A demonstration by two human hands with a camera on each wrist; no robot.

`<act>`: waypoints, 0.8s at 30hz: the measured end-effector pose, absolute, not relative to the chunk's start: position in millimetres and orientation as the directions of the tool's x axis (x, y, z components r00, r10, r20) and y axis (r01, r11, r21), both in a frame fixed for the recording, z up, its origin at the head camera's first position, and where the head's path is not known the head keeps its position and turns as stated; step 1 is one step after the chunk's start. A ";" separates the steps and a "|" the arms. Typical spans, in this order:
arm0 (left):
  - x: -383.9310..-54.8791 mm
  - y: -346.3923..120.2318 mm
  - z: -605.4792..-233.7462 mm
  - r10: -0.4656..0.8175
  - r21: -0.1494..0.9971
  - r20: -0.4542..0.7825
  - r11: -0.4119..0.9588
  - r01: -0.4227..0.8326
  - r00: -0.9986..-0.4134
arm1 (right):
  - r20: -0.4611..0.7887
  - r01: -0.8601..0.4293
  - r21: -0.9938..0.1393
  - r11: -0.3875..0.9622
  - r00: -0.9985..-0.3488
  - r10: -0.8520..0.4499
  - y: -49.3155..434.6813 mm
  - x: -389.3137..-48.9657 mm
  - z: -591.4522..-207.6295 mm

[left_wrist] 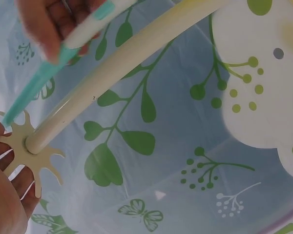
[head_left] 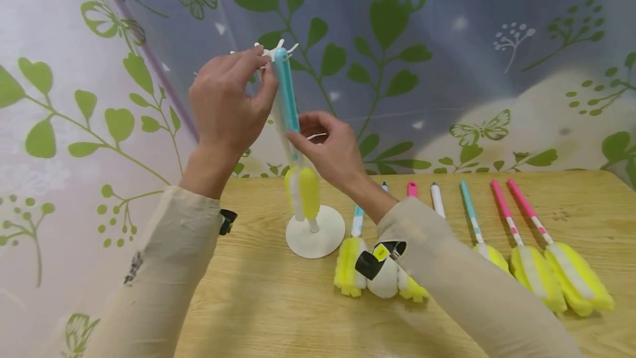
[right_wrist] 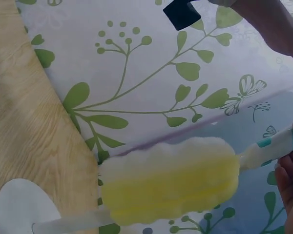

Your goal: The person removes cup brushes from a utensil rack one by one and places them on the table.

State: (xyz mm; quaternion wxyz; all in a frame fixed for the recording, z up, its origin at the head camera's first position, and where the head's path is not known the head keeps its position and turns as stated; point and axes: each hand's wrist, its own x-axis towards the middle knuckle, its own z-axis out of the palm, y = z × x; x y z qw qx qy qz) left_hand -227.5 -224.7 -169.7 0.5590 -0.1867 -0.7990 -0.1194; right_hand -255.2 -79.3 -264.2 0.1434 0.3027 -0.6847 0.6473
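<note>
A bottle brush with a teal-and-white handle point(head_left: 286, 90) and a yellow-and-white sponge head point(right_wrist: 171, 180) hangs head down beside a white stand's pole point(left_wrist: 102, 78). My right hand point(head_left: 333, 151) pinches the lower handle between thumb and fingers. At the top, my left hand point(head_left: 226, 98) grips the stand's star-shaped hook top point(left_wrist: 38, 163), its fingers behind the prongs, close to the handle's upper end. Whether that end is seated on a prong I cannot tell. The stand's round white base point(head_left: 328, 233) rests on the table.
Several more brushes with teal, pink and white handles lie on the wooden table point(head_left: 258, 303) at the right, among them a pink-handled brush point(head_left: 529, 200). My right forearm partly covers some. A curtain with green leaves point(head_left: 387, 21) hangs behind the table.
</note>
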 end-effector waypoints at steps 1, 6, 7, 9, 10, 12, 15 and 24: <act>-227.6 -223.9 -169.2 0.167 -0.021 0.938 0.903 0.430 -0.305 | 0.593 -0.605 -0.796 -0.025 -0.772 -0.229 -77.1 -255.1 -262.9; -227.0 -222.1 -167.1 0.174 -0.040 0.941 0.910 0.413 -0.292 | 0.621 -0.630 -0.776 -0.037 -0.753 -0.217 -64.3 -254.6 -258.0; -227.1 -221.7 -167.2 0.170 -0.038 0.942 0.911 0.411 -0.290 | 0.627 -0.633 -0.773 -0.044 -0.751 -0.208 -61.2 -254.6 -257.3; -227.5 -220.2 -168.0 0.155 -0.023 0.945 0.909 0.415 -0.286 | 0.643 -0.644 -0.762 -0.063 -0.743 -0.186 -54.3 -254.4 -255.6; -227.9 -219.5 -168.7 0.155 -0.025 0.947 0.908 0.418 -0.280 | 0.650 -0.649 -0.757 -0.070 -0.739 -0.175 -50.2 -254.2 -254.7; -228.6 -217.9 -170.4 0.138 -0.009 0.951 0.906 0.422 -0.277 | 0.660 -0.657 -0.750 -0.078 -0.734 -0.158 -40.5 -255.1 -253.2; -230.2 -215.0 -171.6 0.115 0.012 0.955 0.907 0.421 -0.274 | 0.671 -0.671 -0.739 -0.053 -0.729 -0.137 -21.4 -258.2 -252.0; -234.7 -208.4 -171.5 0.055 0.059 0.958 0.923 0.379 -0.281 | 0.626 -0.622 -0.773 0.126 -0.779 -0.007 61.2 -275.4 -254.8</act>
